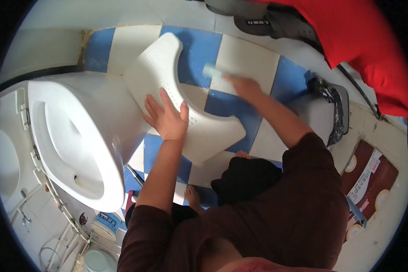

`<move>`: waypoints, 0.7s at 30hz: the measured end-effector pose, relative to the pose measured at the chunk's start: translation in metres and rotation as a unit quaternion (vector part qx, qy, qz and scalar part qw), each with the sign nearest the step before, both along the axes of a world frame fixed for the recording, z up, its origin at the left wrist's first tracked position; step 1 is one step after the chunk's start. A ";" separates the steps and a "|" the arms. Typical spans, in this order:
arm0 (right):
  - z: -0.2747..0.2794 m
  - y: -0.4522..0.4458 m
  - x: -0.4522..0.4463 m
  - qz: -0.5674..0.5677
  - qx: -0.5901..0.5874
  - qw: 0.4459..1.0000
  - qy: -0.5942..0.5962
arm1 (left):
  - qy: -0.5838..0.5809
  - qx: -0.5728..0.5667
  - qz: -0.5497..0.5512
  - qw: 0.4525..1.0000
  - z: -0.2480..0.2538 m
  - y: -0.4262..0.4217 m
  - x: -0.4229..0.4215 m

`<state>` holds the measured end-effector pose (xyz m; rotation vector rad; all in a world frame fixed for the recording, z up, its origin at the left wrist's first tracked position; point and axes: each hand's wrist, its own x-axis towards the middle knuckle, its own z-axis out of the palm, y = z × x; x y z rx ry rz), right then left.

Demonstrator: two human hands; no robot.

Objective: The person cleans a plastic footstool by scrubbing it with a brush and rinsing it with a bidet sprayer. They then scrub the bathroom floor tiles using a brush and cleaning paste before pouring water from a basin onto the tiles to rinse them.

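On stool [199, 124]: L hand [167, 119] (lbls [366, 177] illegible)

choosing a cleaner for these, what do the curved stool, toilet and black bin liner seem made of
Curved stool: probably moulded plastic, satin finish, from its rounded edges and ribbing. Toilet: likely glazed ceramic, from its smooth, glossy surface. Black bin liner: apparently thin plastic film, given its shiny crinkles.

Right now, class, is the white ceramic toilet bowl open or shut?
Open: the toilet bowl shows its hollow inside, uncovered.
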<state>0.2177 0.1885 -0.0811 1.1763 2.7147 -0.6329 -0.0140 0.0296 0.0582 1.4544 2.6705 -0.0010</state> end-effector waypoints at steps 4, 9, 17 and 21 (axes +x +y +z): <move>0.060 0.065 -0.016 -0.166 -0.131 0.976 -0.059 | -0.005 0.004 -0.003 1.000 0.002 0.003 0.002; 0.007 -0.047 0.006 -0.015 -0.084 0.989 0.122 | 0.003 0.012 -0.003 1.000 -0.004 0.006 -0.002; 0.053 -0.008 -0.035 -0.151 -0.347 0.926 0.004 | 0.005 0.031 -0.020 0.999 -0.008 -0.001 -0.003; 0.049 -0.038 -0.042 -0.040 -0.356 0.931 -0.062 | 0.007 0.027 -0.016 0.999 -0.008 -0.004 0.000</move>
